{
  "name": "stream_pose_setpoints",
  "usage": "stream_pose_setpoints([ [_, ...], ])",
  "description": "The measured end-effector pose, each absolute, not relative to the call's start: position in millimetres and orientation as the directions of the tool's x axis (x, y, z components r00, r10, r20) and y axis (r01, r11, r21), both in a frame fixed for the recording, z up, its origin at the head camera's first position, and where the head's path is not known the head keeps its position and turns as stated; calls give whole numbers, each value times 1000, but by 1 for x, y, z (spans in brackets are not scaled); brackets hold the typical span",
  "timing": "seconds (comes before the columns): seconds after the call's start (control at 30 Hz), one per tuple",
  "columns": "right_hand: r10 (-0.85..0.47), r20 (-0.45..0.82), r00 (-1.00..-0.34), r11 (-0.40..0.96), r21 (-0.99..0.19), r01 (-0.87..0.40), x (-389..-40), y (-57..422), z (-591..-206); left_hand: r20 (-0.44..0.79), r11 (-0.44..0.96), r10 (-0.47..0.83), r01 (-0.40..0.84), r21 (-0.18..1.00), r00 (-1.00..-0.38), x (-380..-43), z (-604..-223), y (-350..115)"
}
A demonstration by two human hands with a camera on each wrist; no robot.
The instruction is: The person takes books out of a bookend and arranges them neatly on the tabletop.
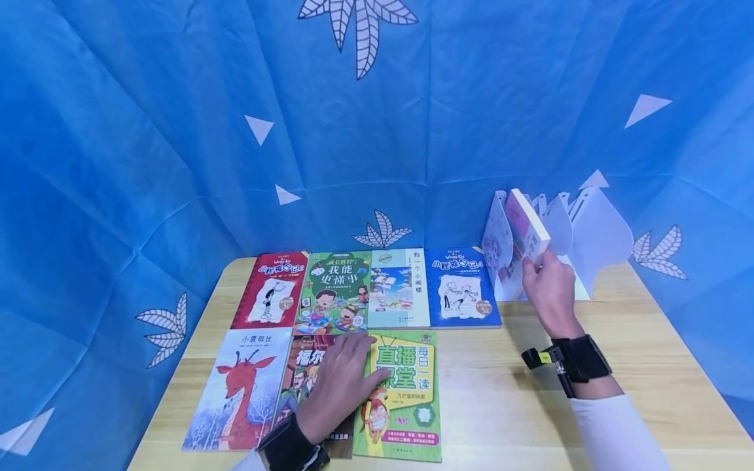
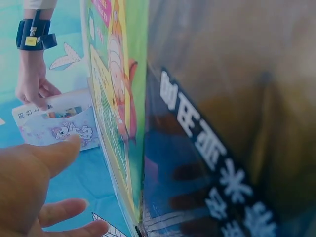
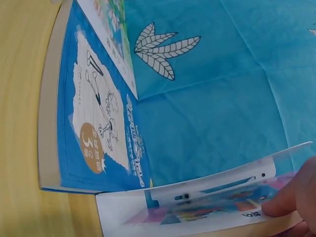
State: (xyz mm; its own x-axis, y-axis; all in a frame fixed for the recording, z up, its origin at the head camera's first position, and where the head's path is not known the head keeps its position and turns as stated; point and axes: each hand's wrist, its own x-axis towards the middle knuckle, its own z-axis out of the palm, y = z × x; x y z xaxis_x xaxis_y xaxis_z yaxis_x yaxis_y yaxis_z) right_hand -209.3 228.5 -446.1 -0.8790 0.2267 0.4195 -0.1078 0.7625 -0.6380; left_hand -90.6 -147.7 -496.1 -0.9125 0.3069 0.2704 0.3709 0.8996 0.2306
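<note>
My right hand [image 1: 550,291] pinches the lower end of a thick pink-and-white book [image 1: 528,222], tilted in the leftmost slot of a white bookend rack [image 1: 603,239]. In the right wrist view, the thumb [image 3: 286,197] lies on the book's colourful cover, close to the rack's side panel. My left hand [image 1: 341,376] is spread over a dark brown book [image 1: 303,366], its fingers reaching the edge of a green-and-yellow book [image 1: 406,425]. The left wrist view shows that thumb and fingers extended, with nothing between them. Whether they press on the books I cannot tell.
A back row holds a red book [image 1: 271,291], a green book [image 1: 332,291], a white-and-blue book [image 1: 397,288] and a blue book [image 1: 462,288] beside the rack. A deer-cover book [image 1: 238,386] lies front left. Blue cloth [image 1: 377,131] hangs behind the wooden table [image 1: 501,412].
</note>
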Motion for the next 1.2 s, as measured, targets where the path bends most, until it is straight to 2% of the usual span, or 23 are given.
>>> stream_pose_setpoints([
  [0.2, 235, 443, -865, 757, -641, -123, -197, 233, -446, 270, 876, 333, 402, 266, -903, -90, -497, -147],
  [0.37, 235, 472, -850, 766, -628, -137, -180, 240, -438, 217, 867, 316, 374, 330, -924, -90, -493, -144],
  [0.53, 240, 498, -833, 769, -622, -151, -158, 251, -427, 218, 854, 310, 372, 364, -925, -91, -491, -144],
  [0.87, 263, 388, -883, 788, -615, -35, -109, 278, -404, 209, 817, 318, 379, 434, -925, -92, -489, -143],
  [1.03, 245, 281, -928, 813, -581, 39, -88, 287, -394, 166, 775, 313, 353, 524, -935, -93, -481, -138],
  [1.2, 181, 225, -957, 852, -523, 38, -72, 289, -387, 129, 706, 329, 334, 625, -936, -94, -468, -126],
])
